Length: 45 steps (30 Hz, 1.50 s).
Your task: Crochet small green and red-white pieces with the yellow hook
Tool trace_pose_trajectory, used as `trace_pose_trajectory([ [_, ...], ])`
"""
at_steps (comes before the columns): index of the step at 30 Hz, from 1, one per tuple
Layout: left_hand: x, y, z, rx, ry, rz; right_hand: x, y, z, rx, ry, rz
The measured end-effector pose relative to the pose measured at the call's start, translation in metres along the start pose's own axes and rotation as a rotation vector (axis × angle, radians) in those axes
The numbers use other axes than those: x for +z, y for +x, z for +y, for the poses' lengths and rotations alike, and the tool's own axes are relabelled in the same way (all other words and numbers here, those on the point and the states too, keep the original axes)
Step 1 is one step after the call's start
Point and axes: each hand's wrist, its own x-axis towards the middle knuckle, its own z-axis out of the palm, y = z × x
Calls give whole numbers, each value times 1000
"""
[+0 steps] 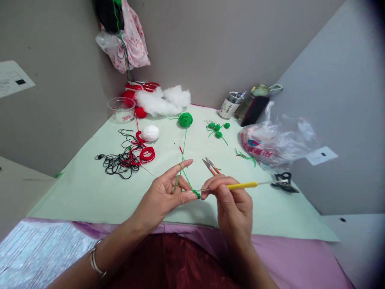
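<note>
My left hand (168, 190) pinches a small piece of green crochet (196, 194) between thumb and fingers. Its index finger is stretched out with green yarn (187, 178) looped over it. That strand runs up to a green yarn ball (185, 119) on the table. In my right hand (234, 200) is a crochet hook with a yellow handle (242, 186), held nearly level. Its thin metal tip reaches the green piece; whether it is through a stitch, I cannot tell. Just beyond my right hand lie orange-handled thread snips (212, 166), blades apart.
Tangled black cord (117, 164), red yarn (147, 155) and a white yarn ball (150, 133) lie left. White stuffing (164, 100) and a clear tub (122, 110) stand behind. Several green crocheted balls (218, 135), a plastic bag (276, 140), phone (255, 110) and black scissors (284, 182) are right.
</note>
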Motion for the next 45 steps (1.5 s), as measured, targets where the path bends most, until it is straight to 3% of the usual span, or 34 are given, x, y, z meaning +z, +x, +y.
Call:
trace_pose_trajectory([
  [14,3,1,-4,15,-26,55,10,0,6,87,168,141],
  [26,5,1,-12,35,-80,65,15,-6,10,89,152,123],
  [33,6,2,-13,52,-137,84,14,-12,21,-43,14,136],
  [45,8,1,-14,79,-146,117,14,-7,18,-30,-13,71],
])
